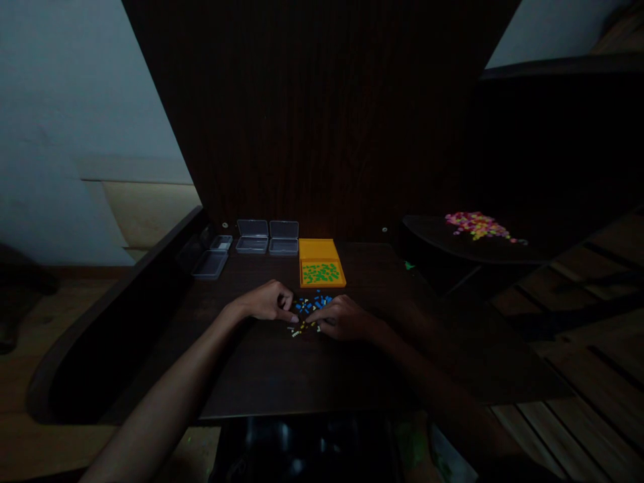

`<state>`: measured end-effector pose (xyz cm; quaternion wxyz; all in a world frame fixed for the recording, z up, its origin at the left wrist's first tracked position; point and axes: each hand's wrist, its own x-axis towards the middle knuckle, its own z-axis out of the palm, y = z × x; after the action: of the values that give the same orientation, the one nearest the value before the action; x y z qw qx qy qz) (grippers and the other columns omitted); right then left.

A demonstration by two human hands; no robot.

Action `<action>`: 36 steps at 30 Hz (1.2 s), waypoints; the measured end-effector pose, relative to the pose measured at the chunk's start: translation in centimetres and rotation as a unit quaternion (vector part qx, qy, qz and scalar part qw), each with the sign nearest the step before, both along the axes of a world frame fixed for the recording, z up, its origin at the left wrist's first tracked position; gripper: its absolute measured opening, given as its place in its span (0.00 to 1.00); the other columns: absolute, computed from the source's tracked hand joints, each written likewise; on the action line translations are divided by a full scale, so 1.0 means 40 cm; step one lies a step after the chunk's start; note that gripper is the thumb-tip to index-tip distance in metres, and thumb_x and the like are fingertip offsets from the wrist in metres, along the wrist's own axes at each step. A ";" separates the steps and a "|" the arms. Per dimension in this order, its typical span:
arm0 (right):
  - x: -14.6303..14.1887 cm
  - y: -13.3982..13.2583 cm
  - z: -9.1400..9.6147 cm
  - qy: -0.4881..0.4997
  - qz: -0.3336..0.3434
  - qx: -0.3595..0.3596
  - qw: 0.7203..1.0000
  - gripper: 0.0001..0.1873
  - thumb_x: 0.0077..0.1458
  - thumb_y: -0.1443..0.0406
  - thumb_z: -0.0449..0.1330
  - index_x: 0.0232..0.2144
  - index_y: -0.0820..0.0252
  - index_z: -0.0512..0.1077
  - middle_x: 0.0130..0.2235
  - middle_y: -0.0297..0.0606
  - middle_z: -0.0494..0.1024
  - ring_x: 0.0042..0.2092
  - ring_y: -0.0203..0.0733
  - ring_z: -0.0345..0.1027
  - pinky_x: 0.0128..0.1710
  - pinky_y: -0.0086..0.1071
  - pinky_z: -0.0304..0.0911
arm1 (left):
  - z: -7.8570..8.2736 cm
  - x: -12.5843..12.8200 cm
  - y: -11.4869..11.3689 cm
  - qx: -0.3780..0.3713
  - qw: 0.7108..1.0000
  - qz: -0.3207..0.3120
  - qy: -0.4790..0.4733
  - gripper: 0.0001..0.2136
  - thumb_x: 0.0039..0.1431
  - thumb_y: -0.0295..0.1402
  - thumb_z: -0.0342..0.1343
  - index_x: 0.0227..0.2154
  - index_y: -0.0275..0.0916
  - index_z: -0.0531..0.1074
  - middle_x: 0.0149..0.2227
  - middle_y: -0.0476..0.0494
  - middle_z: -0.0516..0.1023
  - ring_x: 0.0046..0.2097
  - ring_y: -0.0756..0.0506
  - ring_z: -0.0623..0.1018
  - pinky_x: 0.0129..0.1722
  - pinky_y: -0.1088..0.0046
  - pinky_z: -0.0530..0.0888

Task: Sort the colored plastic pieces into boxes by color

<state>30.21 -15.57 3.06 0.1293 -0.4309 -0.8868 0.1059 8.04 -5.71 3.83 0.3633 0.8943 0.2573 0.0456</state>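
The left hand and right hand are resting beside loose blue plastic pieces on the bench, each grip's hold unclear, the pieces looking light, stiff, best pinched edgewise.

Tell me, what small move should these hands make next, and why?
Perhaps the right hand should nudge the small yellow pieces away from the blue pieces. It is close to them, the loose colours lie jumbled between it and the left hand, and the green pieces sit apart in the yellow box.
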 end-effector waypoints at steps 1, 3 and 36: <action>0.000 0.000 0.002 0.004 0.003 -0.003 1.000 0.18 0.51 0.70 0.57 0.42 0.50 0.79 0.29 0.34 0.81 0.28 0.35 0.70 0.28 0.27 0.54 | -0.001 -0.001 0.002 -0.002 1.000 0.000 -0.001 0.18 0.46 0.46 0.63 0.20 0.34 0.70 0.19 0.54 0.64 0.22 0.54 0.63 0.22 0.79 0.56; -0.001 -0.001 0.004 0.005 0.009 -0.013 1.000 0.18 0.51 0.70 0.57 0.42 0.49 0.79 0.30 0.34 0.82 0.28 0.36 0.70 0.29 0.28 0.55 | -0.001 -0.004 0.005 -0.005 1.000 -0.002 -0.004 0.18 0.45 0.47 0.63 0.20 0.34 0.69 0.19 0.54 0.64 0.22 0.54 0.63 0.22 0.79 0.56; 0.120 0.043 -0.042 0.116 -0.076 -0.028 0.990 0.17 0.57 0.66 0.53 0.45 0.57 0.78 0.36 0.37 0.83 0.29 0.34 0.72 0.32 0.25 0.62 | -0.031 0.028 -0.016 0.105 0.992 0.021 -0.067 0.15 0.60 0.29 0.49 0.46 0.37 0.76 0.30 0.47 0.80 0.28 0.51 0.75 0.31 0.79 0.67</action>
<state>34.99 -13.85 1.36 0.2269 -0.4852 -0.8271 0.1703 9.15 -6.34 2.59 0.2828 0.9167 0.2454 0.1396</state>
